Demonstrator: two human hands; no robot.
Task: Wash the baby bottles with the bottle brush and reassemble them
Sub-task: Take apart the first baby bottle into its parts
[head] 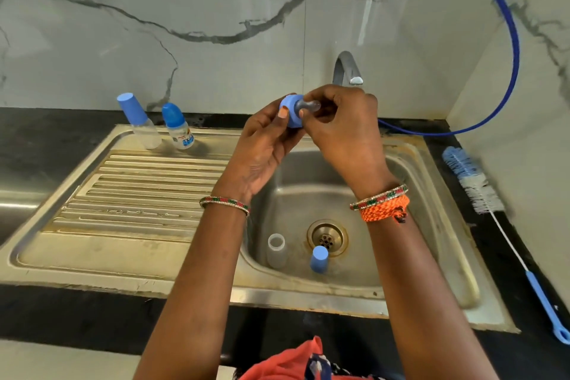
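Two loose parts stand in the sink [438, 194] bowl nearest you: an open clear bottle [276, 250] at about 7 o'clock of the drain [327, 237], and a blue cap [319, 258] touching the drain's near rim. At 3 o'clock the bottle brush [475, 182] lies on the dark desk [40, 139]. Above the bowl, your left hand [265, 145] grips a blue collar [290, 109], while your right hand [342, 126] pinches the clear teat [308, 104] poking through it. Farther off, at 10 o'clock, two capped bottles [138, 122] [178, 126] stand side by side. Behind your hands rises the tap [347, 69].
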